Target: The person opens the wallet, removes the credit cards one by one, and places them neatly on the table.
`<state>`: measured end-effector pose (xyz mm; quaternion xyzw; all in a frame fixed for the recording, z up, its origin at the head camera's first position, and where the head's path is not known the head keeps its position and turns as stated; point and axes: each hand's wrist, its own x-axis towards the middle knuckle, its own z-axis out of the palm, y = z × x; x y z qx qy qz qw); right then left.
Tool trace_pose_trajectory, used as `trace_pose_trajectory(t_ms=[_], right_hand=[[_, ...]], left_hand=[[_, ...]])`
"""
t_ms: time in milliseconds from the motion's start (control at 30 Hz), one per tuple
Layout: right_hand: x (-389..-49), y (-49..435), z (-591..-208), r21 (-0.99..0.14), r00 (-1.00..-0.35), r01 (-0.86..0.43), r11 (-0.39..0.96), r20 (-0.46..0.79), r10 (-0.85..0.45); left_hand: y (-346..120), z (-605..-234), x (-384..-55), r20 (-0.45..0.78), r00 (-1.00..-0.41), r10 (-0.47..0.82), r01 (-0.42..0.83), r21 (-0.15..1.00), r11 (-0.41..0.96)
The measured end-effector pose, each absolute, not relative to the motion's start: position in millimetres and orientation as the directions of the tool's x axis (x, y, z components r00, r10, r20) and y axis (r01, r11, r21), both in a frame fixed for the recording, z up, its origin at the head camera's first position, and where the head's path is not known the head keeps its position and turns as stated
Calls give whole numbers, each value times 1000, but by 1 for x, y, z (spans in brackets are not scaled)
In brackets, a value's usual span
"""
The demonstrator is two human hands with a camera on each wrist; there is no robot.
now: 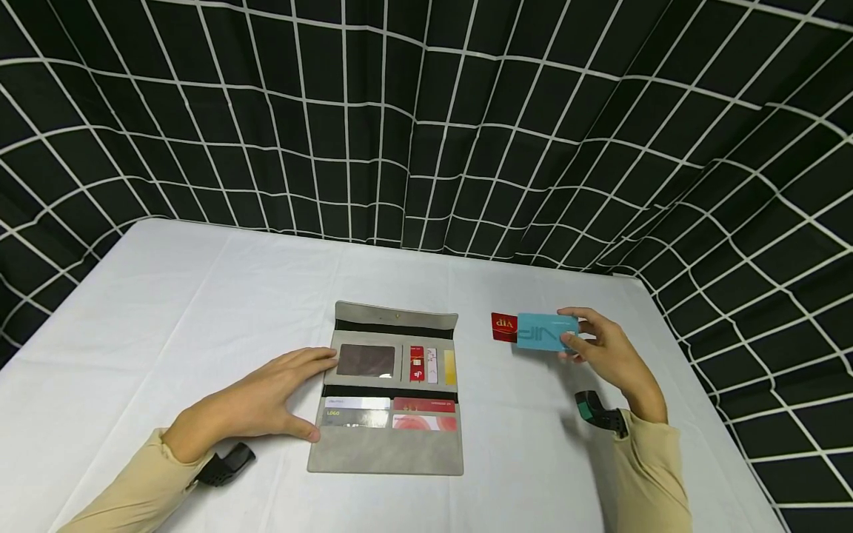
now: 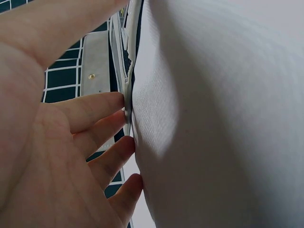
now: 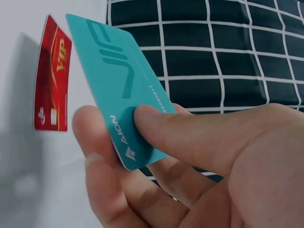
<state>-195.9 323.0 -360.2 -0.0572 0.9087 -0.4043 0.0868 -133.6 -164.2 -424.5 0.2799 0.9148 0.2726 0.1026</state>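
Note:
My right hand (image 1: 609, 353) pinches a turquoise VIP card (image 3: 114, 80) between thumb and fingers, raised above the table. A red VIP card (image 3: 52, 78) lies on the cloth beyond it, partly covered by the turquoise one in the head view. An unfolded grey wallet (image 1: 386, 453) lies in front of me, its flap (image 1: 396, 314) turned away. Cards show in its slots, among them a red card (image 1: 417, 364) and a grey LOGO card (image 1: 356, 418). My left hand (image 1: 266, 396) rests at the wallet's left edge, fingers extended and thumb spread, the fingertips touching that edge.
White cloth covers the table (image 1: 166, 296). Behind and to the sides hangs a black curtain (image 1: 373, 133) with a white grid. A dark wrist camera is strapped under each sleeve (image 1: 653, 474).

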Motion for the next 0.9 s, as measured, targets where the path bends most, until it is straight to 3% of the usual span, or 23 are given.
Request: trace_pose_trajectory(t_ms=[567, 900], right_hand=[[-200, 346, -373, -691, -999, -34, 722, 14, -34], [-201, 363, -384, -695, -1000, 17, 719, 4, 27]], left_hand=[[-165, -425, -132, -35, -828, 560, 447, 560, 697], [-164, -425, -132, -34, -826, 562, 453, 552, 700]])
